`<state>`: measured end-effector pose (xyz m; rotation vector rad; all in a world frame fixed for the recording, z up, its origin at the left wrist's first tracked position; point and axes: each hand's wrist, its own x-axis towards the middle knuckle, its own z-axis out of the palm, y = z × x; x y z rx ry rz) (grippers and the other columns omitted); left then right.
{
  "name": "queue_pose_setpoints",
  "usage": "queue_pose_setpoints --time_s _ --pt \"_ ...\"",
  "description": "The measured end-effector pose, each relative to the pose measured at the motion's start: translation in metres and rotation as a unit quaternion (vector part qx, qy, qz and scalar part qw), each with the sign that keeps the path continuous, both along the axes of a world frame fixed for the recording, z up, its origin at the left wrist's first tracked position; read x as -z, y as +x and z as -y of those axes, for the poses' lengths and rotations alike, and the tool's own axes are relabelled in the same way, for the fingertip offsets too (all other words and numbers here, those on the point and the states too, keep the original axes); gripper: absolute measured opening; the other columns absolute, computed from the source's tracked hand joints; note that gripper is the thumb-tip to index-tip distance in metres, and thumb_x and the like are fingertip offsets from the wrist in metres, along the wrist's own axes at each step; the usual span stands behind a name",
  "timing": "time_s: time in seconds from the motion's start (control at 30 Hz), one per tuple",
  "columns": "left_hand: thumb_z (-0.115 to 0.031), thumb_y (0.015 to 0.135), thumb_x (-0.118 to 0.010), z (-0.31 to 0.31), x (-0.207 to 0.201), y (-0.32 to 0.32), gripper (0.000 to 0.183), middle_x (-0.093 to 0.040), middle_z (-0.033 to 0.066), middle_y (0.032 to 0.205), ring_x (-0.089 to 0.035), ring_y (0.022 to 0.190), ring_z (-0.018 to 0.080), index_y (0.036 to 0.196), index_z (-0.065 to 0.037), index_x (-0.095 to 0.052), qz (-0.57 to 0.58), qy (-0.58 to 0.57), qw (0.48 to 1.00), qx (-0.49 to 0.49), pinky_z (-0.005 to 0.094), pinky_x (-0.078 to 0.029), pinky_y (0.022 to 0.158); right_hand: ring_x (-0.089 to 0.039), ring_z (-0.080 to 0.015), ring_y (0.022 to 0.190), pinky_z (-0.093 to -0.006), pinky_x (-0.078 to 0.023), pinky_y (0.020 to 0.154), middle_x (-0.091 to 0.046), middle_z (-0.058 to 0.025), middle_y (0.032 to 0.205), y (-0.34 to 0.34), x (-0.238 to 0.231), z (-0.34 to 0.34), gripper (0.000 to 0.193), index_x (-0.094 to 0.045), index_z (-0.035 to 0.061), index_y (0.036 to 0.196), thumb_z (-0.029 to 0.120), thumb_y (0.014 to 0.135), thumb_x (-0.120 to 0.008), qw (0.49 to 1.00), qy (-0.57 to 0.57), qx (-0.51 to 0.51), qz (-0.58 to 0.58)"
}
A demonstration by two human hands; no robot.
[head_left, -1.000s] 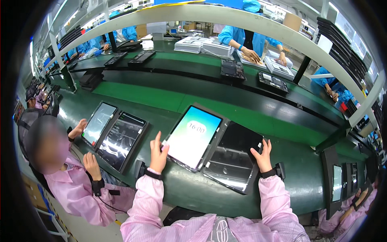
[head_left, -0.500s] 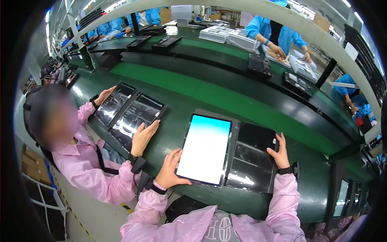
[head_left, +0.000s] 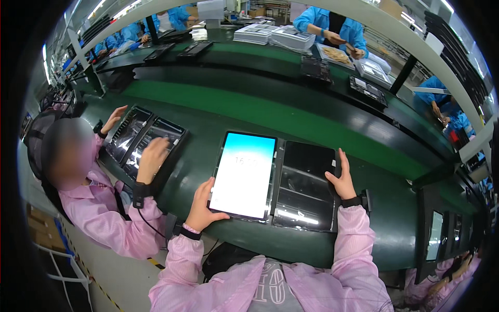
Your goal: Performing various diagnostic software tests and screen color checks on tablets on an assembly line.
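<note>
Head view: from where I stand, I see the left hand [head_left: 201, 208] open and curved around the bottom left corner of a bright tablet [head_left: 243, 179]. Its fingers lie along the left side, and its thumb points along the bottom edge. The bright tablet lies flat on the green table [head_left: 387, 223]. Its screen is blue at the top and white lower down. Just to its right lies a dark tablet [head_left: 304, 195], black and shiny, with streaks of light on it. The right hand [head_left: 344, 179] is open too. It is at the right side of the dark tablet, with its thumb toward the front and a finger pointing up. I cannot tell how hard either hand presses. Both wrists wear black bands [head_left: 190, 232] by pink sleeves [head_left: 358, 239].

To the left sits another person in pink [head_left: 104, 226], with one blurry hand over two dark tablets [head_left: 136, 125] and the other beside them. Across the table is a person in blue [head_left: 332, 23], with both hands up close together. Tan things [head_left: 335, 54] lie in front of that person, and white boxes [head_left: 293, 39] sit in piles nearby.
</note>
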<state>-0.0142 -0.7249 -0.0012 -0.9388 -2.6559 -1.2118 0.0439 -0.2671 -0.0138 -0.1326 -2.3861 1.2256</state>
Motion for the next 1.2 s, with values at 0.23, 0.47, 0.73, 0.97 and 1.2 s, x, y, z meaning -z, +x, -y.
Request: queue_pose_setpoints --time_s 0.23,0.47,0.73,0.97,1.2 --pt "-0.024 0.066 -0.081 -0.008 0.000 0.017 0.088 -0.044 0.0181 0.130 -0.046 0.119 0.0342 0.139 -0.001 -0.037 0.009 0.050 0.998 -0.025 0.0396 -0.038 0.100 -0.018 -0.0314 0.143 -0.0376 -0.017 0.115 -0.020 -0.0181 0.153 0.000 -0.001 -0.008 0.098 -0.016 0.0121 0.151 0.000 0.071 -0.070 0.996 -0.081 -0.020 -0.022" --pt "-0.008 0.073 -0.066 -0.012 0.002 0.017 0.064 -0.051 0.0095 0.121 -0.048 0.083 0.0163 0.134 -0.001 -0.046 0.060 0.097 0.987 -0.113 0.0254 -0.039 0.070 -0.020 -0.0257 0.142 -0.0334 -0.020 0.113 -0.021 -0.0164 0.154 -0.001 -0.005 -0.008 0.098 -0.011 0.0124 0.152 -0.006 0.073 -0.066 0.983 -0.179 -0.039 -0.005" --pt "-0.001 0.075 -0.061 -0.013 0.012 0.019 0.054 -0.054 0.0053 0.115 -0.038 0.070 0.0112 0.128 -0.001 -0.051 0.031 0.124 0.984 -0.124 0.0238 -0.036 0.064 -0.016 -0.0283 0.144 -0.0337 -0.022 0.112 -0.013 -0.0231 0.154 0.003 -0.014 -0.009 0.101 -0.005 0.0165 0.153 -0.007 0.075 -0.064 0.952 -0.300 -0.049 0.037" --pt "-0.001 0.078 -0.059 -0.010 0.018 0.016 0.047 -0.054 0.0028 0.108 -0.036 0.067 0.0101 0.125 -0.001 -0.053 0.045 0.168 0.977 -0.123 0.0239 -0.035 0.062 -0.050 -0.0311 0.116 -0.0339 -0.042 0.096 -0.045 -0.0239 0.127 0.008 -0.011 -0.012 0.091 -0.036 -0.0042 0.135 0.030 0.066 -0.084 0.980 -0.090 0.104 0.141" --pt "-0.004 0.082 -0.058 -0.007 0.020 0.017 0.043 -0.054 0.0043 0.108 -0.039 0.068 0.0099 0.125 -0.001 -0.054 0.040 0.162 0.979 -0.119 0.0235 -0.036 0.062 -0.061 -0.0213 0.082 -0.0309 -0.049 0.071 -0.061 -0.0147 0.094 0.008 0.003 -0.026 0.072 -0.052 -0.0077 0.116 0.030 0.065 -0.085 0.979 -0.081 0.077 0.168"
